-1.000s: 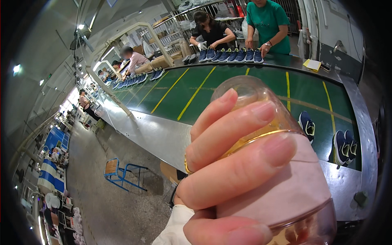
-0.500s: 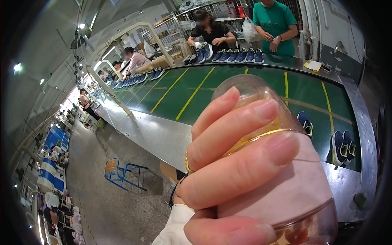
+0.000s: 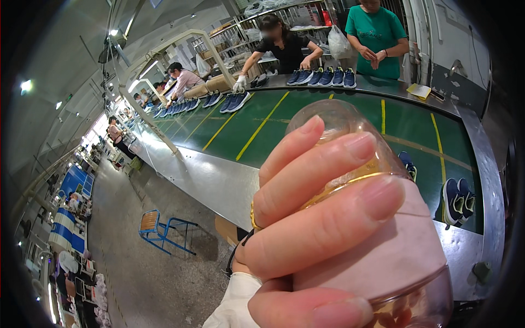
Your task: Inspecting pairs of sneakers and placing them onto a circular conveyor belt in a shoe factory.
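Note:
My left hand [image 3: 306,235] fills the middle of the view, its fingers wrapped over a drinking bottle [image 3: 402,240]. The bottle is clear, with a pink band and a thin gold line. It is tilted, its rounded clear end pointing away from me; reddish pieces show through its lower part, which runs out of view at the bottom edge. A gold ring sits on one finger, and a white sleeve [image 3: 235,303] covers the forearm below a dark wrist cord. My right hand does not appear.
Behind the bottle runs a green conveyor belt [image 3: 262,128] with yellow lines and a metal rim. Navy shoes [image 3: 458,201] stand at its right end, more along the far side. Two co-workers stand across it. A blue-framed stool [image 3: 164,232] is on the floor to the left.
The co-worker in black has reached leftward, and a pair of navy shoes now stands on the belt there. The person in green has leaned slightly. My hand and the bottle have hardly moved.

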Demonstrator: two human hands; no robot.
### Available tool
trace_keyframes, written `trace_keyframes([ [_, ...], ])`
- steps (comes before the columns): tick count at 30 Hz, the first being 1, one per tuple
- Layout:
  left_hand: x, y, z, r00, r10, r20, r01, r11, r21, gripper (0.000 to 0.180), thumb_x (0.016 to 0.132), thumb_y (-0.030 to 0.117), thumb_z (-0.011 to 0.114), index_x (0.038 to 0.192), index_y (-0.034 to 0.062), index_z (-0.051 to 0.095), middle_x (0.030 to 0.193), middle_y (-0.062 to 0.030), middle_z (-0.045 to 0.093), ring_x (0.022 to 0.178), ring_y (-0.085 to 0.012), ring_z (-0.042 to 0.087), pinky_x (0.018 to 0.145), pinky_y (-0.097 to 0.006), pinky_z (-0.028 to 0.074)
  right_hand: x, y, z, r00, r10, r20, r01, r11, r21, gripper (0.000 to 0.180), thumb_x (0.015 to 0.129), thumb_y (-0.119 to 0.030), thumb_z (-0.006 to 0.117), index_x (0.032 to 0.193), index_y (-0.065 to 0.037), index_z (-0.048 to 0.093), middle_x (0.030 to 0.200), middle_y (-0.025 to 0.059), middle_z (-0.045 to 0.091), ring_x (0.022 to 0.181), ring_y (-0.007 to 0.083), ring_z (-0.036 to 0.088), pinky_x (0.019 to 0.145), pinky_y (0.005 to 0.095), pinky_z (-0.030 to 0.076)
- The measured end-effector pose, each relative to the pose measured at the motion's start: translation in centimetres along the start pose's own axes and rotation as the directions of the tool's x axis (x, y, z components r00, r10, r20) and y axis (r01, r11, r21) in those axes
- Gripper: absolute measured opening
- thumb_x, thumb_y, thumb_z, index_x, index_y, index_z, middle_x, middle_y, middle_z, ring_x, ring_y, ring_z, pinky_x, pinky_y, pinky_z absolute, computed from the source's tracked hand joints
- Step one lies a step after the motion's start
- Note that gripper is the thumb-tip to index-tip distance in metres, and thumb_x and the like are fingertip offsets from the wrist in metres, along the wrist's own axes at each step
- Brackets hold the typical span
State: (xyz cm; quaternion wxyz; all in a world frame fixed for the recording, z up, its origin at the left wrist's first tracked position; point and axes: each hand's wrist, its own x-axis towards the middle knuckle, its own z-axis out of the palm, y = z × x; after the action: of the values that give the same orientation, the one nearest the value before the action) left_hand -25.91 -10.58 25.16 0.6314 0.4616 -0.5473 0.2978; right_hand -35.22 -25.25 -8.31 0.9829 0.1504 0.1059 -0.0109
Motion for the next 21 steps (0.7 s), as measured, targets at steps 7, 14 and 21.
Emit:
trace_keyframes([
  [7, 0.0, 0.3, 0.6, 1.0, 0.011, -0.006, -0.011, 1.0, 0.021, 0.046, 0.095, 0.043, 0.035, 0.138, 0.0261, 0.034, 0.136, -0.0166, 0.037, 0.129, -0.0373, 0.035, 0.105, -0.054, 0.037, -0.4, -0.4, 0.1, 1.0, -0.009, -0.021, 0.008, 0.999, -0.039, 0.049, 0.086, -0.042, 0.055, 0.116, -0.004, 0.054, 0.109, 0.0144, 0.057, 0.084, 0.0205, 0.058, 0.07, 0.0368, 0.048],
  [14, 0.1, 0.5, 1.2, 1.0, 0.023, -0.01, -0.023, 0.999, 0.038, 0.046, 0.095, 0.043, 0.037, 0.139, 0.0275, 0.034, 0.136, -0.0154, 0.037, 0.129, -0.0371, 0.035, 0.105, -0.054, 0.038, -0.9, -0.6, 0.3, 0.999, -0.033, -0.018, 0.032, 0.998, -0.055, 0.05, 0.087, -0.044, 0.055, 0.115, -0.003, 0.053, 0.107, 0.0141, 0.056, 0.083, 0.0202, 0.058, 0.069, 0.0363, 0.048],
  [21, 0.1, 0.8, 1.7, 0.999, 0.038, -0.014, -0.037, 0.998, 0.05, 0.047, 0.095, 0.042, 0.038, 0.14, 0.0289, 0.033, 0.137, -0.0142, 0.037, 0.129, -0.0368, 0.036, 0.104, -0.054, 0.039, -1.2, -0.9, 0.5, 0.999, -0.032, -0.043, 0.03, 0.998, -0.053, 0.054, 0.087, -0.047, 0.055, 0.116, -0.001, 0.052, 0.108, 0.0144, 0.057, 0.083, 0.02, 0.059, 0.07, 0.0359, 0.048],
])
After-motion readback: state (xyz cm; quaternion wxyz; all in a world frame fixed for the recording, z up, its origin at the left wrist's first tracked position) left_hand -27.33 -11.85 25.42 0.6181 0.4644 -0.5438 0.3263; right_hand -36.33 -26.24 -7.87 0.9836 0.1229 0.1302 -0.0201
